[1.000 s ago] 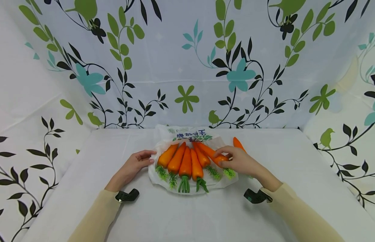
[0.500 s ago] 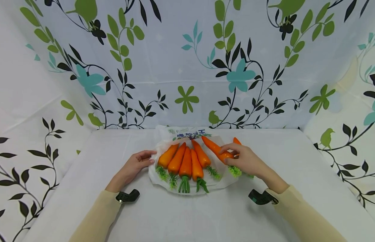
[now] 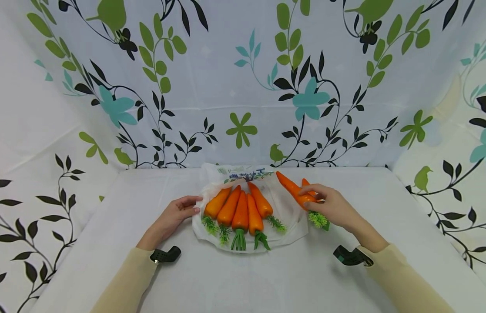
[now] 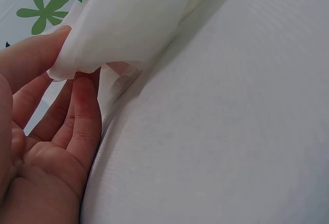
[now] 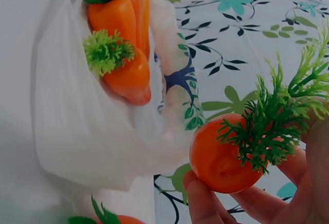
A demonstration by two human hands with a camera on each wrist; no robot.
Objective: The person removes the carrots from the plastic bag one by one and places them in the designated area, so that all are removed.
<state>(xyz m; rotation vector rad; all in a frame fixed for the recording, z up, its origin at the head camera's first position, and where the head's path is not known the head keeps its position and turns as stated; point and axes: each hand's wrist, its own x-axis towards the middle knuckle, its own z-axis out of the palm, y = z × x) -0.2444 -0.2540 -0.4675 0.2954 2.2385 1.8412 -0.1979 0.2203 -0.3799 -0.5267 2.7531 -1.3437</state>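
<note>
My right hand point(image 3: 338, 208) holds an orange toy carrot point(image 3: 290, 186) by its thick end, beyond the right edge of the white plastic bag point(image 3: 295, 232). In the right wrist view, the carrot's blunt end point(image 5: 216, 157) and feathery green top point(image 5: 257, 131) face the camera. At the bag's left edge is my left hand point(image 3: 174, 215); the left wrist view shows its thumb and fingers pinching the thin bag edge point(image 4: 113, 34). Several carrots point(image 3: 241, 211) lie fanned out on the bag, tips away from me and green tops towards me.
Another carrot point(image 3: 307, 184) lies on the white table point(image 3: 243, 282) right of the bag, mostly hidden behind my right hand and the held carrot. A patterned cloth point(image 3: 211, 95) rises behind the table's far edge. Blue print marks the bag's far side.
My right hand has taken the carrot from the right end of the fan and moved it rightward off the bag. The left hand has stayed at the bag's left edge.
</note>
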